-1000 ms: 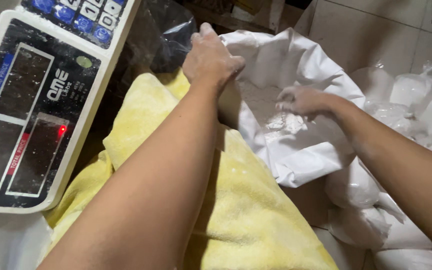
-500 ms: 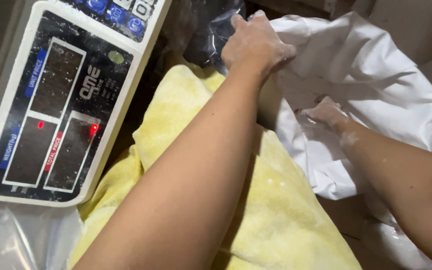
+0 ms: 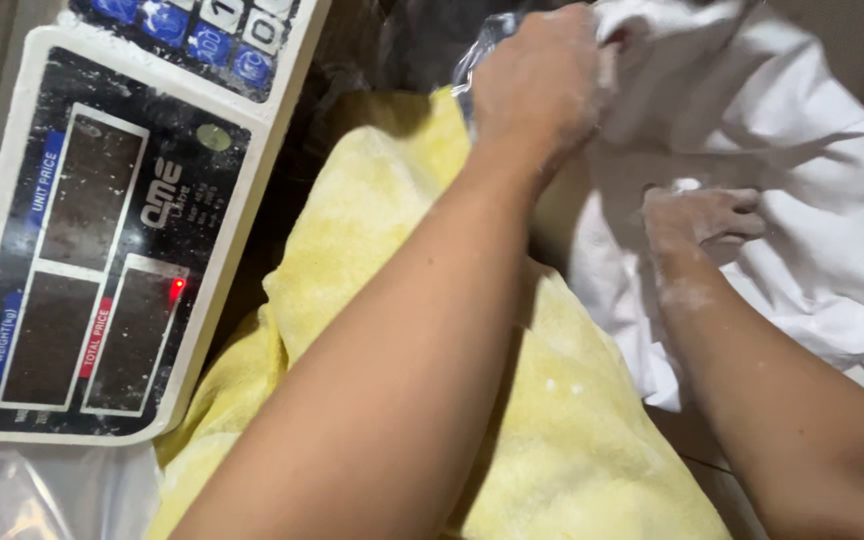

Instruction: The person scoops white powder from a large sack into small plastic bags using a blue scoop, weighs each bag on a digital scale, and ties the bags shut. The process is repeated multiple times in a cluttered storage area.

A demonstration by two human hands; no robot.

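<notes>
A large white plastic bag (image 3: pixel 802 150) lies bunched under both hands. The left hand (image 3: pixel 542 85), dusted with white powder, grips its upper edge in a closed fist; the right hand (image 3: pixel 697 215) presses into its folds, fingers curled, its grasp unclear. Beneath the forearms lies a yellow towel (image 3: pixel 372 250); left of the left arm sits a weighing scale (image 3: pixel 102 230).

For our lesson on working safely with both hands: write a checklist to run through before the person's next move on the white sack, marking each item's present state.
1. Left hand grips the sack edge: ok.
2. Right hand on the sack: ok.
3. Hands free of powder: not ok, both dusted white.
4. Yellow towel lies under the arms: ok.
5. Scale powered: ok, red light shows.
6. Sack contents: cannot tell, hidden by folds.
</notes>
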